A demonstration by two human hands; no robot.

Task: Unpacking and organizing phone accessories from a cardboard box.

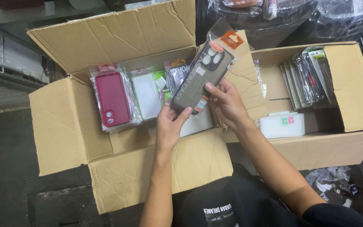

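Note:
Both hands hold one packaged dark grey phone case (204,71) in a clear sleeve with an orange hang tab, tilted above an open cardboard box (64,126). My left hand (169,124) grips its lower end from beneath. My right hand (225,101) pinches its right edge. Inside the box stand a red phone case (112,98) in clear wrap, a white case (146,96) and other wrapped cases behind them.
A second open cardboard box (353,84) to the right holds a row of upright packaged cases (307,77) and a flat white packet (282,125). Plastic-wrapped goods (274,12) are piled behind. Dark floor lies at the left, with plastic scraps (332,180) at the lower right.

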